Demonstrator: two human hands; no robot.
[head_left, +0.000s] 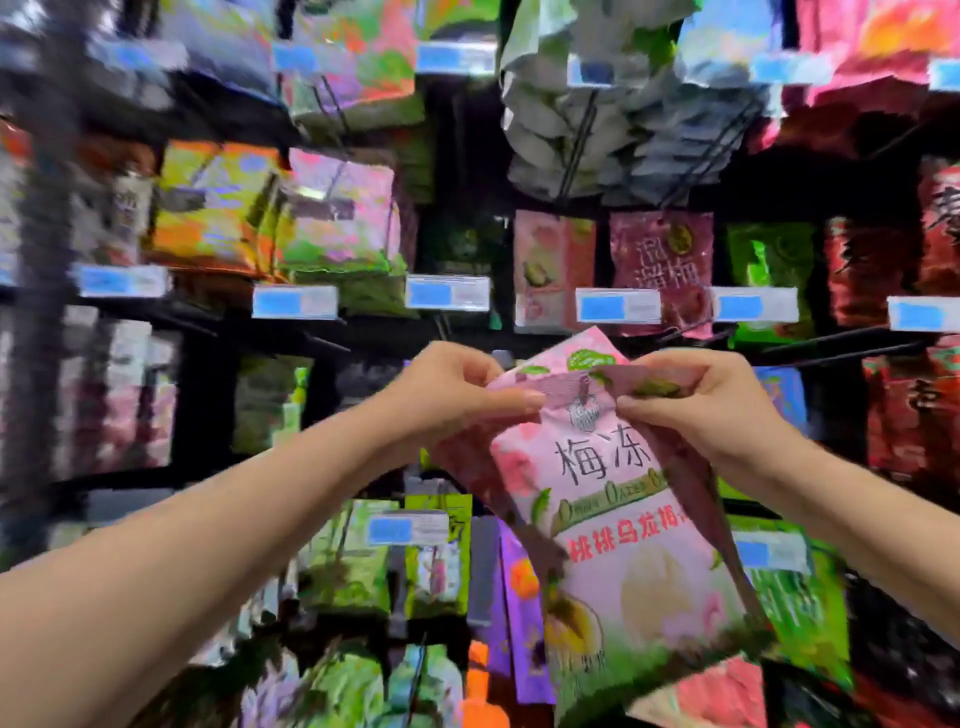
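Pinching pink snack bag (613, 519), left hand (457, 389) and right hand (711, 400), before packet-hung shop racks (208, 314)

Head view, single frame. Parts of the person in view: two hands and two forearms.

Left hand (457, 389): bare. Thumbnail (533, 401) short, rounded, plain.
Right hand (711, 405): bare, with knuckle ridges showing along the back.
Left forearm (208, 519): bare from the wrist to the frame edge, smooth, and looks broader toward the camera through the wide-angle lens.
Right forearm (857, 504): bare likewise from the wrist to the frame edge.

Outlines are slightly soft, so finer surface detail cannot be told.
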